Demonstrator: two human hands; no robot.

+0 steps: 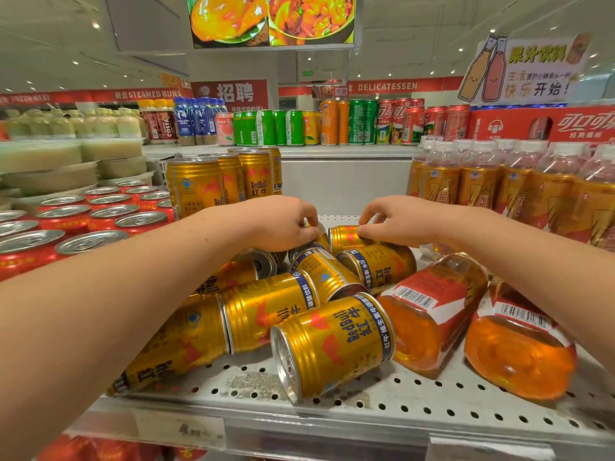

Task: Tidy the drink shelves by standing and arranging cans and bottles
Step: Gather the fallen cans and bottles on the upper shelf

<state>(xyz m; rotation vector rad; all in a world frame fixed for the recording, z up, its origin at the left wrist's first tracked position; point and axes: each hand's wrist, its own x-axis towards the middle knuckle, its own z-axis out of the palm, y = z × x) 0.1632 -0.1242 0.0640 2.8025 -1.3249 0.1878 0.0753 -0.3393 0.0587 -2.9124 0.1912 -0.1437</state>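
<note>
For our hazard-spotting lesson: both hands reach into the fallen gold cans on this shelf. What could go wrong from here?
1. The front can lies on its side near the edge of the shelf; jostling the heap could roll it off.
2. The left hand grips the left rear can and the right hand the right rear can. Other cans crowd against them, so lifting may shift the heap toward the tipped bottle.

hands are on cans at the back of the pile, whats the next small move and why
Probably lift the fallen can the right hand grips and stand it beside the upright cans: it lies on its side, with bare shelf behind.
</note>
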